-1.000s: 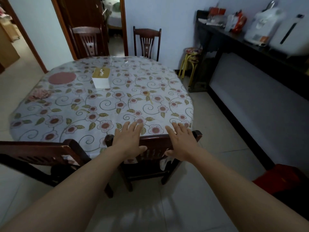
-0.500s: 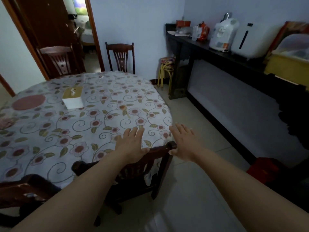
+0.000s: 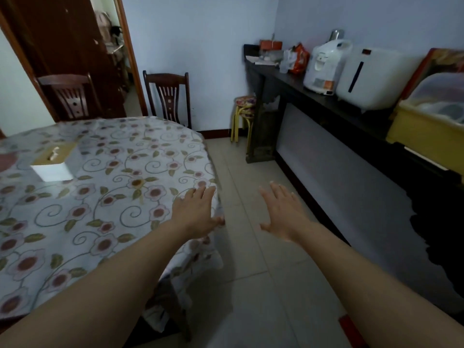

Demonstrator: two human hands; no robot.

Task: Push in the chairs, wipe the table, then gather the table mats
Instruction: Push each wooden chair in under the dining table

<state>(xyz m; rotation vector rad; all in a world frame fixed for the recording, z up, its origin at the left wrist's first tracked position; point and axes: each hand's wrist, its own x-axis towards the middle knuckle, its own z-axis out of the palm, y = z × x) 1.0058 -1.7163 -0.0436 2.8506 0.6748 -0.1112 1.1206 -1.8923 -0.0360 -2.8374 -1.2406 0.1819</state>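
Observation:
The round table [image 3: 82,212] with its flowered cloth fills the left half of the view. My left hand [image 3: 197,213] hovers flat over the table's right edge, fingers straight, holding nothing. My right hand [image 3: 282,214] is spread open in the air above the floor tiles, right of the table. Under my left forearm a dark wooden chair [image 3: 173,307] stands pushed under the cloth, mostly hidden. Two more wooden chairs stand beyond the table: one [image 3: 169,97] against the far wall, one [image 3: 70,95] by the doorway. A reddish round mat [image 3: 6,159] shows at the table's left edge.
A tissue box [image 3: 54,159] sits on the table. A small stool [image 3: 244,116] stands by the far wall. A long dark sideboard [image 3: 326,106] on the right carries white appliances [image 3: 326,65] and a yellow tub [image 3: 426,129]. Tiled floor lies between table and sideboard.
Both hands have come off the near chair's back rail and now hover free. The view has swung right, so the chair has slipped under my left arm.

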